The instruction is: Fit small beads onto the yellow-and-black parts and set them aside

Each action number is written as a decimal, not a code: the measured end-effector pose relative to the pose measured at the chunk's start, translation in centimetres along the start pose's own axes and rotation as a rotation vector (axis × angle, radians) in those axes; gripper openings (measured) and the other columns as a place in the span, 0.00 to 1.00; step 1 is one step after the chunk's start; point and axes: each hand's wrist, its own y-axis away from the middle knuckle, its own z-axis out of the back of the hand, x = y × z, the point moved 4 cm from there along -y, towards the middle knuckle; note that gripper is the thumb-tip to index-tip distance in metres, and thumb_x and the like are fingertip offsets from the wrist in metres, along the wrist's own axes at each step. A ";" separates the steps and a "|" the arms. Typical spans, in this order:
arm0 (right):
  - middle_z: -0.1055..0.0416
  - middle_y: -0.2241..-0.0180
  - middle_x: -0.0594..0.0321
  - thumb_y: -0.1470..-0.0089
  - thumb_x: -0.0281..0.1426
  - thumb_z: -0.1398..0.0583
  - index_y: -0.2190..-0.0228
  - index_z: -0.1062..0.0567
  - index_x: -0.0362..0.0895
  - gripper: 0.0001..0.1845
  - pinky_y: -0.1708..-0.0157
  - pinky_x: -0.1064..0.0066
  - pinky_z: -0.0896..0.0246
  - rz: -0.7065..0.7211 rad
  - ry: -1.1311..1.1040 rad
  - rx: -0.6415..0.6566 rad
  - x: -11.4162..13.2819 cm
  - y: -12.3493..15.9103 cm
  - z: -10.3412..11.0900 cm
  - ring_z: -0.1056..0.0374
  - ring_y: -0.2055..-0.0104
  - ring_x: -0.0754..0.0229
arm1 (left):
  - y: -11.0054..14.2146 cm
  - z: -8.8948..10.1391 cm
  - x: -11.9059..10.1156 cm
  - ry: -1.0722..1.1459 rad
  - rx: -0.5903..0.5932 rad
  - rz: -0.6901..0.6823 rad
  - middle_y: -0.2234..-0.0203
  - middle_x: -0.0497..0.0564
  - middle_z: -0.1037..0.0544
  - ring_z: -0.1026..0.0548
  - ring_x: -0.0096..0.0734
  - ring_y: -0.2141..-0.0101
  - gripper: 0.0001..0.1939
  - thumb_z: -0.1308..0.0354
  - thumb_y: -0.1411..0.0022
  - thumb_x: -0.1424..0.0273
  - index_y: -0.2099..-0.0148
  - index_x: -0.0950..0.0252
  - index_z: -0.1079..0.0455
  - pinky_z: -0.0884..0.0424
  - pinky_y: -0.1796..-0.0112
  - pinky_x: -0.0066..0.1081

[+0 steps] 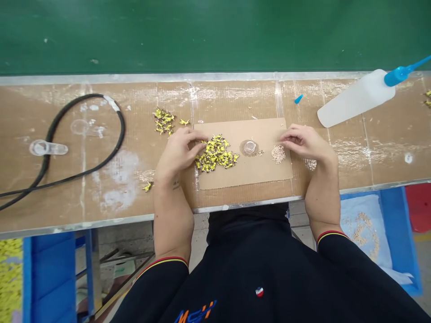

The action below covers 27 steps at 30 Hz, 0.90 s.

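Note:
My left hand (182, 148) reaches to the upper left edge of a heap of small yellow-and-black figure pieces (217, 154); its thumb and fingers are slightly apart. At the other side, my right hand (305, 141) is beside a small heap of tiny pale pink pieces (278, 154). Its thumb and fingertips come close together; anything between them is too small to make out. Both heaps lie on a cardboard sheet (242, 177). Between them stands a small clear round cup (250, 147), with a few tiny pieces (261, 153) just right of it.
More yellow pieces (164, 120) lie left of the sheet. A black cable (123, 128) loops at the left near a clear plastic piece (55, 149). At the right lies a white squeeze bottle (357, 98), with a blue cap (298, 98) nearby. Blue bins (400, 224) stand below the table.

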 end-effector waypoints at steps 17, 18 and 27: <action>0.24 0.66 0.60 0.42 0.35 0.35 0.68 0.17 0.47 0.07 0.65 0.64 0.39 -0.046 -0.016 0.066 -0.8 0.7 0.5 0.33 0.69 0.62 | 0.6 1.3 -0.3 0.085 -0.327 0.004 0.63 0.50 0.17 0.21 0.34 0.63 0.11 0.39 0.35 0.66 0.51 0.58 0.21 0.23 0.57 0.37; 0.24 0.66 0.60 0.42 0.36 0.35 0.68 0.17 0.47 0.07 0.65 0.64 0.39 -0.051 -0.018 0.052 -0.8 0.8 0.8 0.33 0.68 0.62 | 0.6 1.4 -0.2 0.103 -0.382 -0.029 0.63 0.50 0.17 0.21 0.34 0.64 0.10 0.38 0.35 0.66 0.52 0.58 0.20 0.23 0.58 0.37; 0.24 0.67 0.61 0.43 0.31 0.37 0.69 0.16 0.47 0.07 0.64 0.65 0.39 -0.007 -0.011 0.107 -1.8 0.0 -0.6 0.31 0.68 0.62 | 0.7 0.9 0.0 0.366 -0.662 -0.200 0.64 0.48 0.18 0.19 0.27 0.65 0.11 0.36 0.30 0.59 0.52 0.60 0.24 0.25 0.63 0.34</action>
